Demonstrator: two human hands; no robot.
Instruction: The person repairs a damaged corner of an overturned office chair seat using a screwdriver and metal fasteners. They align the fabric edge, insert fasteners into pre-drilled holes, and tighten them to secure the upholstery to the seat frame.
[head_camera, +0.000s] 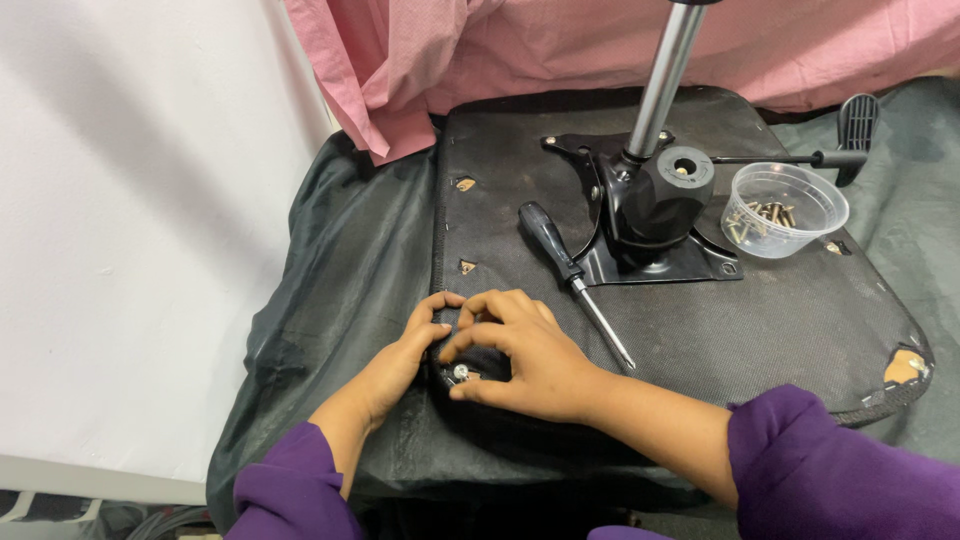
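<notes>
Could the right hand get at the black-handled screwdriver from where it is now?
Probably yes. The right hand rests at the seat's near left corner by a screw, and the screwdriver lies just beside it on the seat underside, with nothing lying between them.

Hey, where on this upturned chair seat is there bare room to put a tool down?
Bare black fabric lies right of the black-handled screwdriver, between the black metal mounting plate and the seat's near edge. It is crowded near the clear plastic cup of screws and where the left hand and right hand work a screw.
</notes>
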